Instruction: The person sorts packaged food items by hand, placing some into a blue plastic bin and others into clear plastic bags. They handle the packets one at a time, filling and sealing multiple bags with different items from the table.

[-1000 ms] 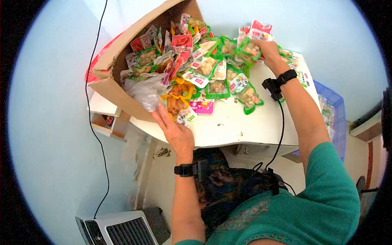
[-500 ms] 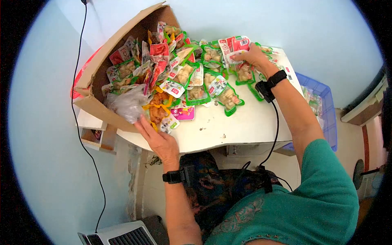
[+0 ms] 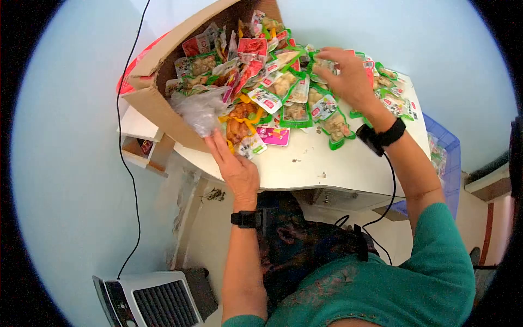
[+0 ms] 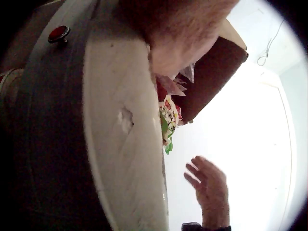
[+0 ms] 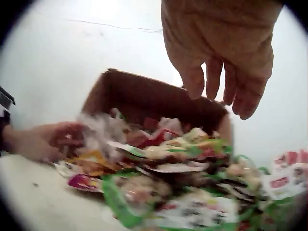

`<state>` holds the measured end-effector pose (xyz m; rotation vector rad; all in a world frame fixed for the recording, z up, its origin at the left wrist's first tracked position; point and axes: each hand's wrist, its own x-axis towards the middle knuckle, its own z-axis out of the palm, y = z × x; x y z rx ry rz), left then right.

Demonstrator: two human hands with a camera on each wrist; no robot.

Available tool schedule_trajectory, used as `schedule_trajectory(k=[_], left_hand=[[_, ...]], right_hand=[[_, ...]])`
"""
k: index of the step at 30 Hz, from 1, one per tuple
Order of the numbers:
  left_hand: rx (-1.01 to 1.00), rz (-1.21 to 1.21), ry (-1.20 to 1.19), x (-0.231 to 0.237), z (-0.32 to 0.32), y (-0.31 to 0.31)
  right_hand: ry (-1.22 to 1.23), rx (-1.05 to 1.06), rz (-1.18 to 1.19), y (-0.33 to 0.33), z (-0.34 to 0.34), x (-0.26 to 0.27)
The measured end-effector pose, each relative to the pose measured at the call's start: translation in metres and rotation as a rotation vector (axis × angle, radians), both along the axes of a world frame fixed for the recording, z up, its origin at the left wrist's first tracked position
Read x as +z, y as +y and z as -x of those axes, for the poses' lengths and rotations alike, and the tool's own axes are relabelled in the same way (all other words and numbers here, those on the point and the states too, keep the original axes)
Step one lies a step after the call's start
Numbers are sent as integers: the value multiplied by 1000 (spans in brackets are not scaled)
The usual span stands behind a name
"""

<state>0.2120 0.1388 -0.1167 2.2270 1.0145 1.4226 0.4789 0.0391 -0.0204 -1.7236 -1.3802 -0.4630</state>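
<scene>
My right hand (image 3: 351,82) hovers over the spilled pile with fingers spread and nothing in them; the right wrist view shows its fingers pointing down above the packets. Below it lie green-edged food packets (image 3: 333,131) of pale pieces, heaped out of a tipped cardboard box (image 3: 163,117). Straight fingers of my left hand (image 3: 239,174) rest at the box's lower front edge, by a crumpled clear plastic bag (image 3: 199,114). Yellow-edged packets (image 3: 237,131) and a pink packet (image 3: 275,136) lie just right of that bag. Red packets (image 3: 252,48) fill the box deeper in.
More packets (image 3: 395,103) lie at the right end of the white table (image 3: 294,169). Beyond that end stands a blue basket (image 3: 449,147) holding packets. A black cable (image 3: 126,174) hangs along the left wall, and another trails from my right wrist.
My right hand carried packets rightward and let them go on the right part of the table. It has since come back left and up, emptied. The left hand stays by the bag.
</scene>
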Motion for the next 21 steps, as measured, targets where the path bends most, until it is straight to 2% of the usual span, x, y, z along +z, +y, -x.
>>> schedule_trajectory(k=[3,5,8,11,12,15,18,21], left_hand=[[0,-4,20,-1,3,1],[-5,1,23,0,3,1],[-16,-6,-8,-4,3,1],[3,4,8,-3,2,2],[5,6,8,-2,2,2],[-7,15,9,-1,2,1],[-6,28,13,2,2,2],[-5,47,22,0,2,-1]], right_hand=[[181,318,118,19,63,14],[100,544,-84,48,91,1],[159,476,16,78,118,2],[117,250,-340,120,130,-5],[101,193,-358,130,131,-7],[108,134,215,140,121,-8],[182,173,52,133,120,-8],[110,306,-162,124,114,-16]])
